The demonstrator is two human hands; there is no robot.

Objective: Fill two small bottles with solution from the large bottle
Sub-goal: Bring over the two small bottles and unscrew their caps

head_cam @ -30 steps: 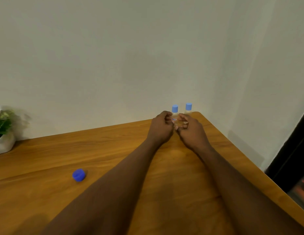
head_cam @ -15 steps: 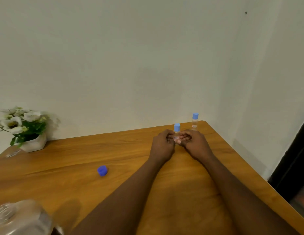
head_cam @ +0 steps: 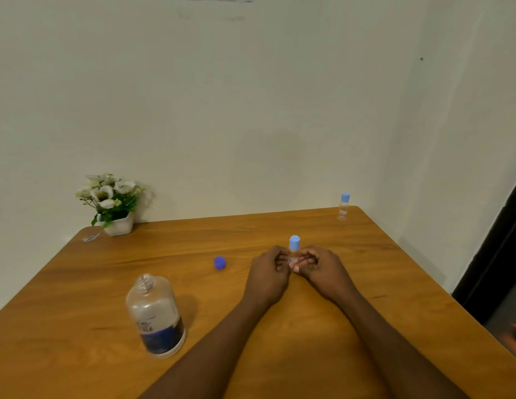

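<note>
Both hands, left hand (head_cam: pixel 268 272) and right hand (head_cam: pixel 320 269), close around the capped small bottle (head_cam: pixel 293 251) at frame centre. The uncapped large bottle (head_cam: pixel 156 315) stands lower left; a careless elbow could tip it and spill solution.

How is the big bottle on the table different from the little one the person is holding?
The large bottle is far bigger than the small bottle. The large bottle stands open, its dark blue cap lying apart on the table; the small bottle has its light blue cap on. The large bottle stands alone, untouched, while the left hand and right hand clasp the small one. Both are clear, upright and on the table.
</note>
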